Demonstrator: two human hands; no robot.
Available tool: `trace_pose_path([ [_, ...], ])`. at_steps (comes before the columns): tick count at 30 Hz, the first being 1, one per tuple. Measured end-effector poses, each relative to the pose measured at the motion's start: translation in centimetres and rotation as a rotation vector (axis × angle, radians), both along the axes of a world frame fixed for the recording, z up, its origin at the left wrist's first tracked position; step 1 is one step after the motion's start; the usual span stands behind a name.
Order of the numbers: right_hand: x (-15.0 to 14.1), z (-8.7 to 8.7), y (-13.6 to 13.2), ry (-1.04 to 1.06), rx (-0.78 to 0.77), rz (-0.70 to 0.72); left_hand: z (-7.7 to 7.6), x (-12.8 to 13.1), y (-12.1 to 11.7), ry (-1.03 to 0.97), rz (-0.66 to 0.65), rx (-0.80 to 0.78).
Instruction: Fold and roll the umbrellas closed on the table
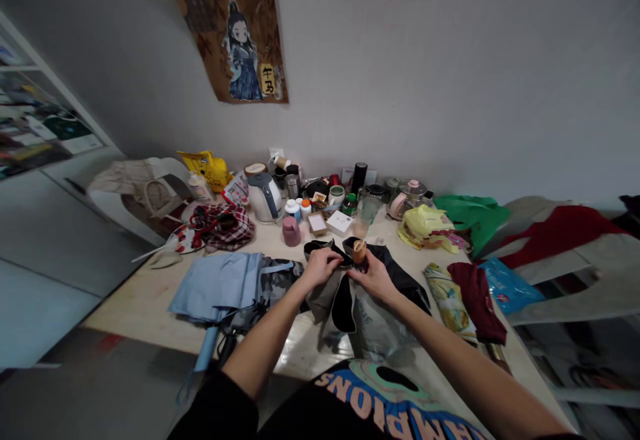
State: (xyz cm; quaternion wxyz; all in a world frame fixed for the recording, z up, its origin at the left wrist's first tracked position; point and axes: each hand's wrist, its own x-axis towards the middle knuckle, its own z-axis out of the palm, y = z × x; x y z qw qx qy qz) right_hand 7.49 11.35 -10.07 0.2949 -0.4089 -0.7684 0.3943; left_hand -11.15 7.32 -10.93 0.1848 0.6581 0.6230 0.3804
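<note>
Both of my hands rest on a dark grey and black garment (345,297) that lies crumpled at the middle of the wooden table (145,300). My left hand (320,267) has its fingers closed on a fold of the cloth at its upper edge. My right hand (373,275) pinches the same garment just to the right, the two hands almost touching. A small tan cup-like thing (359,250) stands right behind my right hand's fingers. A light blue folded cloth (217,283) lies to the left of my left arm.
The back of the table is crowded: a white kettle (265,197), jars, a black flask (359,177), a pink mug (291,231), a white box (340,222). A yellow bag (427,227), green bag (470,217) and dark red cloth (477,300) lie right. A plaid cloth (225,225) lies left.
</note>
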Motion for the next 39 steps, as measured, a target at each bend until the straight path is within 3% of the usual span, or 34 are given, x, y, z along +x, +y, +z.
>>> trace_pose_path([
  [7,0.4,-0.3,-0.2,0.039,0.022,-0.005,0.8,1.3,1.4,0.046,-0.122,-0.006],
  [17,0.7,-1.0,1.5,0.040,0.000,0.034,1.2,2.4,0.8,-0.040,-0.130,-0.013],
  [21,1.1,-1.0,2.1,0.039,-0.024,0.021,1.6,0.4,-0.3,-0.026,-0.087,0.023],
  [27,1.2,-1.1,1.9,0.003,0.012,0.002,0.2,-2.2,-3.3,0.385,-0.003,-0.049],
  [31,1.5,-1.0,1.9,-0.033,0.032,-0.010,-0.2,-3.5,-5.3,0.311,0.067,-0.035],
  [34,1.7,-1.0,2.0,-0.042,0.025,-0.016,0.5,-3.7,-6.5,0.249,0.133,0.105],
  [36,1.7,-1.1,2.1,-0.045,0.016,-0.023,0.9,-3.1,-7.1,0.330,0.091,0.188],
  [39,1.6,-1.3,2.1,-0.028,0.001,-0.017,0.8,-1.6,-7.3,0.479,-0.062,0.164],
])
